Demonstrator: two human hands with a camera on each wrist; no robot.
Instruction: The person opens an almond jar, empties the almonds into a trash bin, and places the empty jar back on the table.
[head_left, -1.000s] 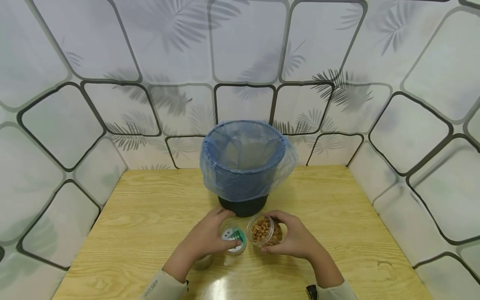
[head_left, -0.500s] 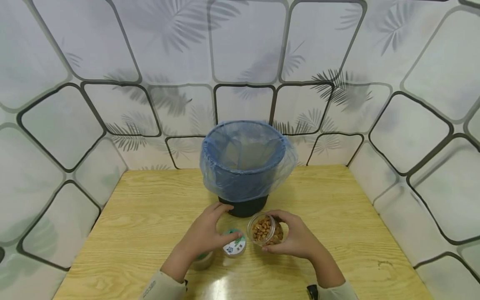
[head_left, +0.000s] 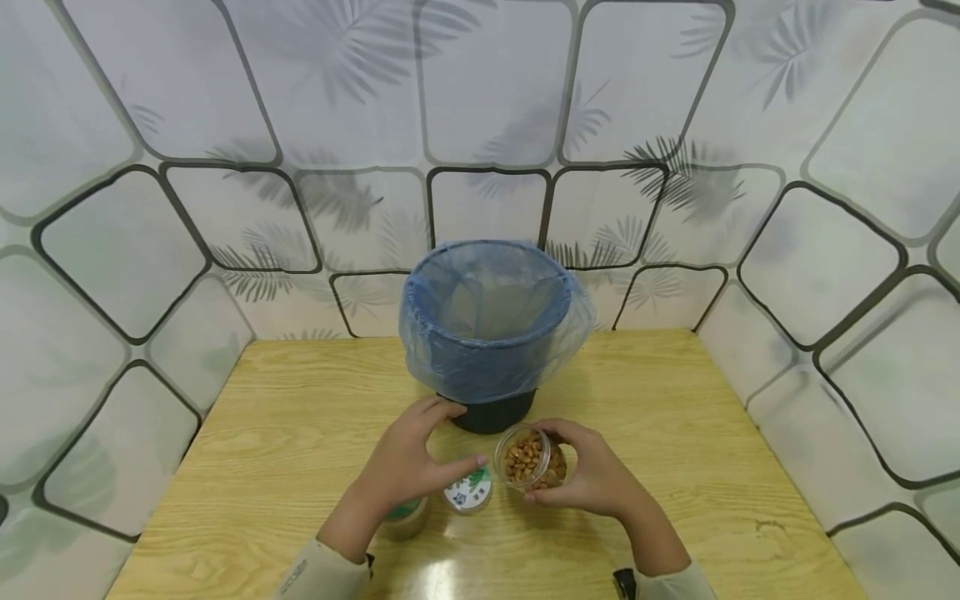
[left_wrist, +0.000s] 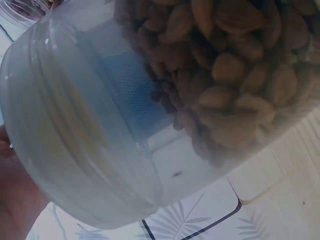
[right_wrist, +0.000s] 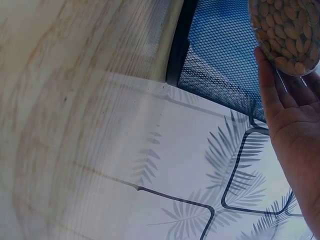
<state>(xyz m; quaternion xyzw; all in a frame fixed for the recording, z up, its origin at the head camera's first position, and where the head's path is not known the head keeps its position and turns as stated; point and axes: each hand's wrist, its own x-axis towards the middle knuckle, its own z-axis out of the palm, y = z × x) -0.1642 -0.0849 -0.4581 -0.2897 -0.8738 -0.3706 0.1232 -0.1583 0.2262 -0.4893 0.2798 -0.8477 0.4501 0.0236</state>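
Note:
My right hand (head_left: 596, 473) grips a clear plastic jar of almonds (head_left: 527, 460), tilted so its uncovered mouth faces left. In the right wrist view, the fingers wrap around the side of this jar (right_wrist: 287, 35). My left hand (head_left: 405, 457) is spread, thumb apart from the fingers and nothing held; the thumb tip is close to the jar's rim. Just below that thumb, a round lid with a white and green label (head_left: 468, 492) lies on the table. A second jar (head_left: 405, 521) stands under the left wrist, partly hidden; it fills the left wrist view, with almonds (left_wrist: 235, 70) inside.
Behind the hands stands a black mesh trash bin (head_left: 491, 415) with a blue plastic bag (head_left: 487, 375) folded over its rim. The wooden table (head_left: 315, 392) meets patterned walls (head_left: 487, 208) at the back and sides.
My left hand has let go of the labelled lid, which has turned, and the thumb and fingers have spread, shifting slightly left. The right hand and its jar hold still.

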